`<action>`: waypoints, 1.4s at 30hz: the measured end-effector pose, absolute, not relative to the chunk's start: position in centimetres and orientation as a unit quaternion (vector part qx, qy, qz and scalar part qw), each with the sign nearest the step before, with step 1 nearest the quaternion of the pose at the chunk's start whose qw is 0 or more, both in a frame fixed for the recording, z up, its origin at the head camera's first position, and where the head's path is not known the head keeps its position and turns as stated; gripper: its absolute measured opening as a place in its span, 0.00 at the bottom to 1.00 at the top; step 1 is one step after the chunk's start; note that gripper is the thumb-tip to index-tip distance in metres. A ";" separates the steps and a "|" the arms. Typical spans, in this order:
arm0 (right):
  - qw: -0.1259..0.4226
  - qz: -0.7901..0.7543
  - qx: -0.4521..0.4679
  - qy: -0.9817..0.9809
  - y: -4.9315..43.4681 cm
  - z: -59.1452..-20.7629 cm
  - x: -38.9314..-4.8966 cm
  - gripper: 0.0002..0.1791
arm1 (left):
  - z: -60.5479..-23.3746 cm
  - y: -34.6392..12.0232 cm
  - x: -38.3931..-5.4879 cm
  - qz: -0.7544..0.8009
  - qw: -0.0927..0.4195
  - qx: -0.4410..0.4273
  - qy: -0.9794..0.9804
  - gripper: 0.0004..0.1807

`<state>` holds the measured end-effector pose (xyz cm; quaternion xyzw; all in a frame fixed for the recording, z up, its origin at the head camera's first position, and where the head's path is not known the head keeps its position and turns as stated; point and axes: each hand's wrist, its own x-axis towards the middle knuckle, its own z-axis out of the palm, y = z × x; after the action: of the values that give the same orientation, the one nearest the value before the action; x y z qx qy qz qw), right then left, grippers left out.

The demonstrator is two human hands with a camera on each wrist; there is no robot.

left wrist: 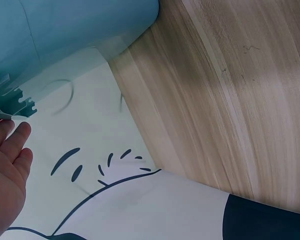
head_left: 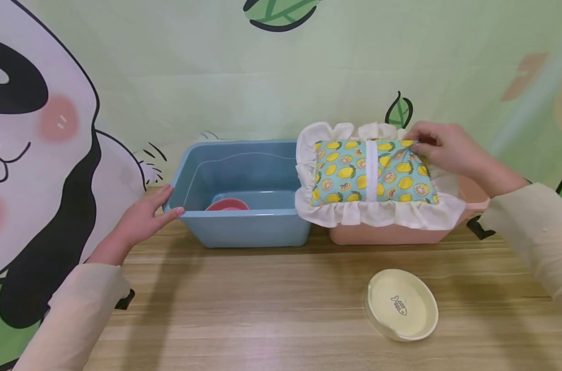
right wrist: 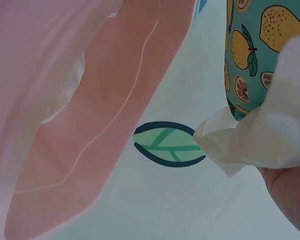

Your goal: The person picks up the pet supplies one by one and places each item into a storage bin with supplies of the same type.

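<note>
My right hand (head_left: 445, 147) pinches the upper right corner of a small cushion (head_left: 347, 172) with a lemon print, a white ruffle and a white band across its middle. The cushion is held over a pink bin (head_left: 387, 234) and hides most of its opening. In the right wrist view, the cushion's white ruffle (right wrist: 270, 135) covers much of that hand. At the left end of a blue bin (head_left: 248, 229), my left hand (head_left: 143, 216) touches the rim with fairly straight fingers. Inside the blue bin lies a red round item (head_left: 227, 204), partly hidden by the front wall.
A cream round dish (head_left: 403, 304) with a fish drawing rests on the wooden table (head_left: 262, 304), in front of the pink bin. Behind the bins hangs a green cloth backdrop (head_left: 206, 93) with a panda and leaves. The two bins stand side by side against it.
</note>
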<state>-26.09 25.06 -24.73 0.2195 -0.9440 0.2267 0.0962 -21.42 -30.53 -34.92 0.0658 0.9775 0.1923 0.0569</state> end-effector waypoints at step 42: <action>0.087 0.175 0.183 -0.963 27.9 -23.5 -27.8 0.05 | -34.0 -31.5 -17.2 0.190 0.066 0.027 0.979 0.44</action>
<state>-27.85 27.88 -23.45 0.1829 -0.9634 0.1755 0.0872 -17.21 -31.55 -34.04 0.0272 0.9791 0.1902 0.0663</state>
